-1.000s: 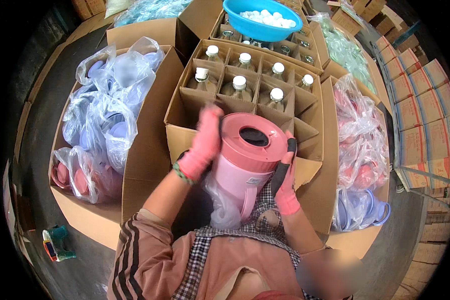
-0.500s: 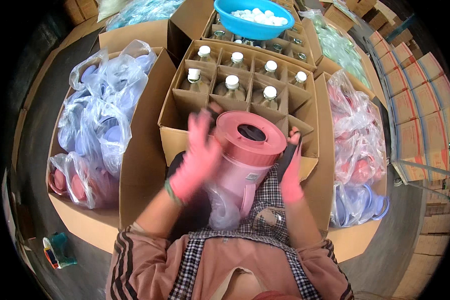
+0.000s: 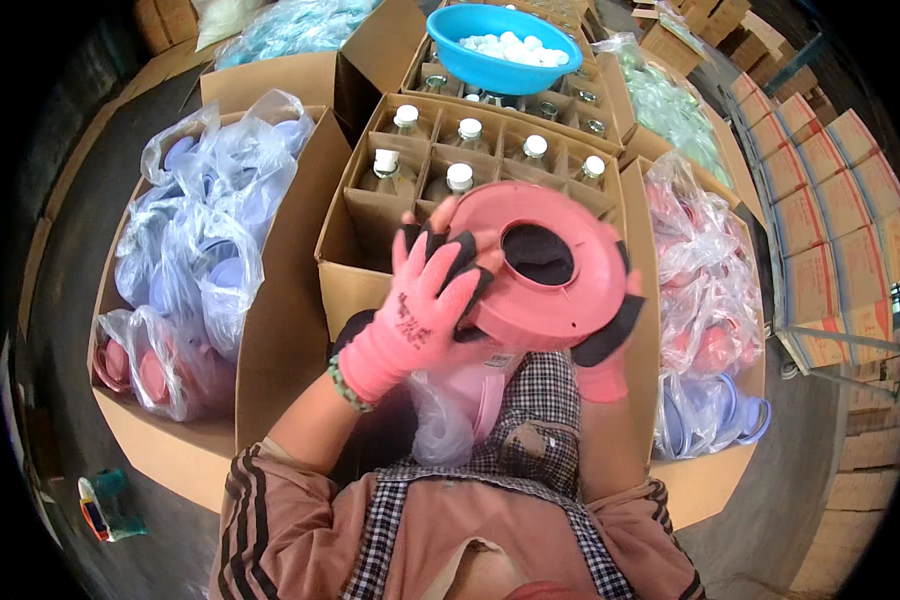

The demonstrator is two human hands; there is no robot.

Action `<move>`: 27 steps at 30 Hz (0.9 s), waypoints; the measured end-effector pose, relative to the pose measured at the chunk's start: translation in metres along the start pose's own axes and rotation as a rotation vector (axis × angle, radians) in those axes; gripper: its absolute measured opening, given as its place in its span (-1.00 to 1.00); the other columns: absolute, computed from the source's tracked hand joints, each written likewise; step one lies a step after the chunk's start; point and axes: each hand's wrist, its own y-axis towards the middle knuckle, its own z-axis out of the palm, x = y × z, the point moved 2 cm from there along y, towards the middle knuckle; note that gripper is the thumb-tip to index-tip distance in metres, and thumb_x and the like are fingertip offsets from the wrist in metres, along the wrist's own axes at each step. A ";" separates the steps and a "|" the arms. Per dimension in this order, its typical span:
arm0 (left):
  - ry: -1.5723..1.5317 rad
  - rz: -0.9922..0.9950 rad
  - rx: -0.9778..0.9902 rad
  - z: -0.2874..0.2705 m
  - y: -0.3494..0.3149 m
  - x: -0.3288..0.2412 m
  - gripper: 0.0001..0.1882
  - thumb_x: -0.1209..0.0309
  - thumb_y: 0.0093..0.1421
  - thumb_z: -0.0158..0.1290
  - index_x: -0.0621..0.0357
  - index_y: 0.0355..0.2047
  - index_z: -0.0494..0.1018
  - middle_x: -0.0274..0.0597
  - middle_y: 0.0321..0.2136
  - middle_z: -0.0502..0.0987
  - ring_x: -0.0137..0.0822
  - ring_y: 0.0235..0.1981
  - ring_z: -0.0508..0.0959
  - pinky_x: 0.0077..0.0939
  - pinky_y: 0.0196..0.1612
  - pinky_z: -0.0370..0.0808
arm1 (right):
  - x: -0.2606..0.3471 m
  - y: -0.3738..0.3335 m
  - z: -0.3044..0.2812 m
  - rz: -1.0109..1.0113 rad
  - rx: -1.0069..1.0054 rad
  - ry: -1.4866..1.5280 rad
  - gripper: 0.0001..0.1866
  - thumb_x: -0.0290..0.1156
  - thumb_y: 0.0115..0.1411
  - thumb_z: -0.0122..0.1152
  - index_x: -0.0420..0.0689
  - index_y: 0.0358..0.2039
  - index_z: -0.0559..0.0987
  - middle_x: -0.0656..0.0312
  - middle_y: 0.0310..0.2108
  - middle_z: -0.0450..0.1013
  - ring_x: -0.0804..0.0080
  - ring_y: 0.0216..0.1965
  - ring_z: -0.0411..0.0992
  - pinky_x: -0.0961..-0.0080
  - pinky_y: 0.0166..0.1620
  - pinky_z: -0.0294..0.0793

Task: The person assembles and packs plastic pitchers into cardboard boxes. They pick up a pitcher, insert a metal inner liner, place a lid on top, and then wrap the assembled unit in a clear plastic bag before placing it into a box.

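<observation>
Both of my hands are in pink gloves with dark finger pads. A round pink lid point(image 3: 470, 225) with a large central hole is tilted up before me. My left hand point(image 3: 405, 320) grips its left edge, fingers partly spread over the rim. At the lid's right edge my right hand point(image 3: 610, 350) holds on, its fingers partly behind the lid. Below, a light pink jug point(image 3: 488, 395) with a side handle stands at my lap, mostly covered by the lid and my left hand. A clear plastic bag point(image 3: 442, 430) hangs beside the jug.
Ahead stands a divided carton point(image 3: 340, 240) of white-capped glass bottles point(image 3: 460, 178). Behind it, a blue basin point(image 3: 445, 40) holds white caps. Cartons of bagged lilac point(image 3: 210, 240) and pink point(image 3: 710, 270) plastic ware flank me. Stacked boxes point(image 3: 820, 240) line the right.
The lid has come up off the jug toward me and tilted. My left hand has moved from beside the lid onto its edge; my right hand has risen with it.
</observation>
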 end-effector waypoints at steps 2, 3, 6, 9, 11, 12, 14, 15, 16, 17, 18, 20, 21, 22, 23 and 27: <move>-0.041 0.051 0.048 -0.007 0.006 0.018 -0.40 0.29 -0.41 0.23 0.23 -0.27 0.36 -0.09 -0.25 0.38 0.05 -0.11 0.33 -0.05 -0.02 0.18 | 0.013 -0.001 0.017 -0.149 0.036 -0.077 -0.37 -0.05 0.17 -0.22 -0.26 0.10 0.04 0.13 0.08 0.08 0.36 0.10 0.05 0.38 0.11 0.06; -0.306 -0.132 -0.171 -0.002 0.009 0.025 -0.49 0.42 -0.32 0.18 0.25 -0.26 0.37 -0.07 -0.34 0.43 -0.09 -0.25 0.43 -0.28 -0.11 0.32 | 0.015 -0.001 0.028 -0.214 0.066 -0.115 -0.31 -0.02 0.14 -0.16 -0.25 0.11 0.00 0.13 0.09 0.05 0.37 0.11 0.05 0.35 0.11 0.07; -1.280 -0.855 -0.114 0.010 0.011 0.026 -0.59 0.45 -0.14 0.17 0.31 -0.24 0.36 -0.21 -0.35 0.46 -0.48 -0.32 0.42 -0.61 -0.20 0.36 | 0.020 -0.002 0.046 -0.759 0.198 -1.099 -0.11 -0.01 -0.18 0.24 -0.16 0.09 0.07 -0.10 0.12 -0.05 -0.12 0.08 0.02 0.10 0.06 0.10; -1.307 -0.804 -0.199 0.028 0.011 0.017 -0.55 0.47 -0.17 0.21 0.31 -0.23 0.35 -0.26 -0.35 0.46 -0.52 -0.33 0.41 -0.62 -0.21 0.36 | 0.016 0.021 0.051 -0.815 0.334 -1.695 -0.21 -0.14 -0.25 0.32 -0.21 -0.02 0.24 -0.21 0.04 0.00 -0.20 -0.04 0.13 0.11 -0.07 0.25; -1.101 -0.745 -0.257 0.034 0.008 0.020 -0.52 0.46 -0.20 0.24 0.31 -0.23 0.35 -0.25 -0.36 0.46 -0.51 -0.34 0.42 -0.60 -0.22 0.37 | 0.012 0.025 0.058 -0.577 0.171 -1.652 -0.28 -0.10 -0.18 0.29 -0.25 -0.08 0.27 -0.07 -0.14 0.22 0.06 -0.22 0.34 0.31 -0.23 0.38; -0.990 -0.693 -0.273 0.039 0.009 0.022 -0.51 0.45 -0.22 0.25 0.30 -0.24 0.35 -0.24 -0.37 0.46 -0.51 -0.34 0.42 -0.60 -0.23 0.37 | 0.007 0.035 0.044 -0.162 0.146 -1.316 -0.32 -0.08 -0.14 0.26 -0.26 -0.10 0.27 -0.03 -0.18 0.26 0.13 -0.26 0.36 0.36 -0.25 0.39; -0.902 -0.665 -0.320 0.046 0.010 0.028 -0.49 0.44 -0.24 0.27 0.30 -0.24 0.36 -0.23 -0.37 0.47 -0.50 -0.33 0.43 -0.59 -0.23 0.38 | -0.005 0.052 0.031 0.448 0.126 -0.643 -0.38 0.00 -0.02 0.12 -0.25 -0.13 0.28 0.10 -0.32 0.34 0.31 -0.35 0.38 0.49 -0.29 0.39; -0.919 -0.696 -0.350 0.049 0.007 0.034 -0.48 0.44 -0.25 0.27 0.30 -0.24 0.36 -0.22 -0.38 0.47 -0.50 -0.33 0.43 -0.58 -0.24 0.38 | -0.009 0.050 0.035 0.686 0.081 -0.362 -0.39 0.07 0.05 0.02 -0.25 -0.15 0.27 0.18 -0.41 0.39 0.41 -0.40 0.38 0.58 -0.32 0.38; -0.936 -0.727 -0.382 0.053 0.005 0.040 -0.48 0.44 -0.27 0.28 0.30 -0.24 0.36 -0.22 -0.38 0.47 -0.50 -0.32 0.43 -0.58 -0.24 0.39 | -0.013 0.054 0.039 0.425 0.109 -0.543 -0.38 0.09 0.05 -0.01 -0.25 -0.15 0.27 0.17 -0.43 0.39 0.41 -0.42 0.39 0.58 -0.33 0.39; -0.887 -0.704 -0.414 0.056 0.002 0.046 -0.48 0.46 -0.28 0.28 0.30 -0.26 0.36 -0.21 -0.40 0.47 -0.49 -0.33 0.44 -0.57 -0.24 0.39 | -0.018 0.058 0.043 0.156 0.139 -0.712 -0.37 0.12 0.05 -0.04 -0.24 -0.15 0.27 0.16 -0.44 0.39 0.41 -0.44 0.39 0.58 -0.34 0.39; -0.807 -0.710 -0.439 0.057 0.000 0.048 -0.48 0.45 -0.28 0.28 0.30 -0.26 0.36 -0.21 -0.40 0.47 -0.49 -0.33 0.44 -0.57 -0.25 0.39 | -0.022 0.058 0.041 -0.114 0.153 -0.873 -0.36 0.14 0.06 -0.07 -0.24 -0.15 0.27 0.16 -0.45 0.40 0.41 -0.45 0.39 0.58 -0.35 0.40; -0.641 -0.721 -0.488 0.053 -0.007 0.055 -0.49 0.45 -0.27 0.27 0.31 -0.27 0.36 -0.22 -0.42 0.47 -0.49 -0.34 0.43 -0.57 -0.25 0.39 | -0.032 0.065 0.035 0.680 0.259 -0.307 -0.43 0.08 0.09 -0.06 -0.22 -0.17 0.29 0.10 -0.49 0.39 0.30 -0.53 0.40 0.45 -0.45 0.42; -0.691 -0.868 -0.536 0.064 -0.018 0.077 -0.52 0.44 -0.25 0.26 0.28 -0.28 0.36 -0.24 -0.42 0.47 -0.49 -0.36 0.43 -0.57 -0.29 0.40 | -0.027 0.079 0.026 0.675 0.286 -0.226 -0.46 0.06 0.11 -0.09 -0.22 -0.19 0.31 0.11 -0.47 0.40 0.34 -0.52 0.40 0.47 -0.45 0.42; -0.914 -0.967 -0.631 0.063 -0.019 0.088 -0.58 0.41 -0.15 0.21 0.25 -0.25 0.36 -0.25 -0.38 0.46 -0.50 -0.35 0.42 -0.58 -0.28 0.38 | -0.023 0.107 0.009 0.667 0.321 -0.145 -0.48 0.04 0.13 -0.12 -0.22 -0.21 0.33 0.12 -0.46 0.41 0.37 -0.51 0.40 0.49 -0.45 0.42; -1.091 -0.989 -0.771 0.066 -0.022 0.103 -0.62 0.41 -0.07 0.15 0.25 -0.22 0.35 -0.25 -0.35 0.45 -0.49 -0.33 0.41 -0.58 -0.27 0.37 | -0.025 0.136 -0.023 0.510 0.108 -0.233 -0.49 0.04 0.12 -0.11 -0.22 -0.25 0.34 0.11 -0.47 0.41 0.37 -0.52 0.40 0.50 -0.46 0.42; -1.568 -1.167 -1.023 0.101 -0.047 0.147 -0.63 0.39 0.10 -0.01 0.26 -0.08 0.29 -0.27 -0.21 0.40 -0.48 -0.25 0.40 -0.62 -0.20 0.34 | -0.081 0.200 -0.147 0.184 -0.107 -1.604 -0.44 0.04 0.09 -0.13 -0.22 -0.12 0.32 -0.11 -0.33 0.37 0.04 -0.30 0.39 0.23 -0.24 0.37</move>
